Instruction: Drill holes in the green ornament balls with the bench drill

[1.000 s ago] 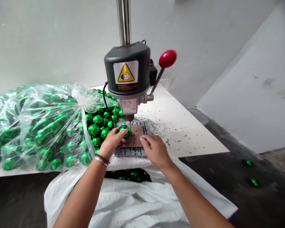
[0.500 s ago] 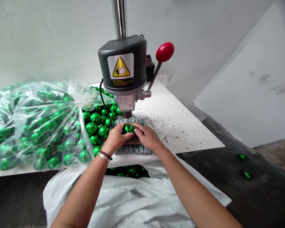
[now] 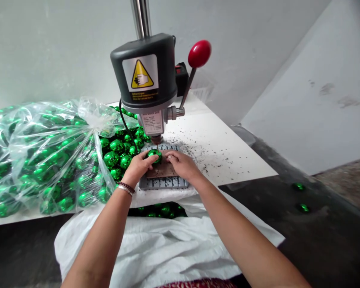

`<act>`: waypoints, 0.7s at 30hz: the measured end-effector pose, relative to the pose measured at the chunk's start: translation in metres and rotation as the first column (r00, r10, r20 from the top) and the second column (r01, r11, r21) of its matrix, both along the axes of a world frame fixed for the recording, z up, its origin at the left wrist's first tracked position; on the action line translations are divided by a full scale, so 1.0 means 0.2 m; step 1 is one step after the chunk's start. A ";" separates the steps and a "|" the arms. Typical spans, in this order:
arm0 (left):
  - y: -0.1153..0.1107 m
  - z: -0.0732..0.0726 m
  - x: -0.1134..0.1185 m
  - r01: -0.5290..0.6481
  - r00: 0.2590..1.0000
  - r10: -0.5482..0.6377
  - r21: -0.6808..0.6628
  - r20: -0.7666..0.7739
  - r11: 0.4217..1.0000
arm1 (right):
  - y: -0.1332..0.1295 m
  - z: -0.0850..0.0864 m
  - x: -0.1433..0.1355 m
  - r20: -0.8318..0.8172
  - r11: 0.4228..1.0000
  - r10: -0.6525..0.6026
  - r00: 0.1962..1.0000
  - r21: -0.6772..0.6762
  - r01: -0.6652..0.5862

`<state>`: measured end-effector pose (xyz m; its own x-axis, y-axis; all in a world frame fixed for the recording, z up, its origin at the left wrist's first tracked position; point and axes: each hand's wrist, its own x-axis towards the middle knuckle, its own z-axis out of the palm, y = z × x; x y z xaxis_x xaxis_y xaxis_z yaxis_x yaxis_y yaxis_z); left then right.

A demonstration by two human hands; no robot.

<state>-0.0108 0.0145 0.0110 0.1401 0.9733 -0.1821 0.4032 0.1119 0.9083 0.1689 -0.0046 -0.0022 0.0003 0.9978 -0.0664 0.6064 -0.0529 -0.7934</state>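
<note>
A shiny green ball (image 3: 155, 156) with dark specks is pinched between the thumb and fingers of my left hand (image 3: 138, 167), just in front of the drill press (image 3: 145, 74) chuck. Set a little apart from the ball, my right hand (image 3: 184, 165) has its fingers curled in and its thumb close to them, with nothing visible in them. Both hands are over a brown board (image 3: 163, 170) lying on the slotted grey drill base (image 3: 165, 183). The drill tip is partly hidden behind the ball.
On the left, a clear plastic bag (image 3: 57, 152) and loose green balls (image 3: 117, 146) cover the white table (image 3: 234, 158). Dark shavings lie right of the drill. A red-knobbed lever (image 3: 199, 54) sticks up. A white sack (image 3: 168, 244) with green balls stands in front.
My left hand has drawn the ball off from under the drill, towards the left. My right hand has let go of the ball and now sits apart from it. The view has shifted slightly.
</note>
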 end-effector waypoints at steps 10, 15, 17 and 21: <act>-0.01 0.02 0.01 0.001 0.994 0.004 0.052 -0.105 0.999 | -0.03 0.00 0.02 -0.060 1.000 -0.018 0.998 0.000 0.018; -0.05 -0.01 0.04 0.091 0.964 -0.009 0.297 -0.267 0.951 | -0.04 0.01 0.00 -0.022 0.998 0.038 0.999 0.055 -0.037; -0.06 -0.02 0.05 0.146 0.957 -0.042 0.352 -0.287 0.925 | -0.04 0.02 0.00 0.001 0.994 0.076 0.997 0.073 -0.076; -0.05 0.00 0.05 0.227 0.956 -0.153 0.295 -0.252 0.928 | -0.03 0.05 -0.02 0.066 0.990 0.127 0.990 0.061 -0.131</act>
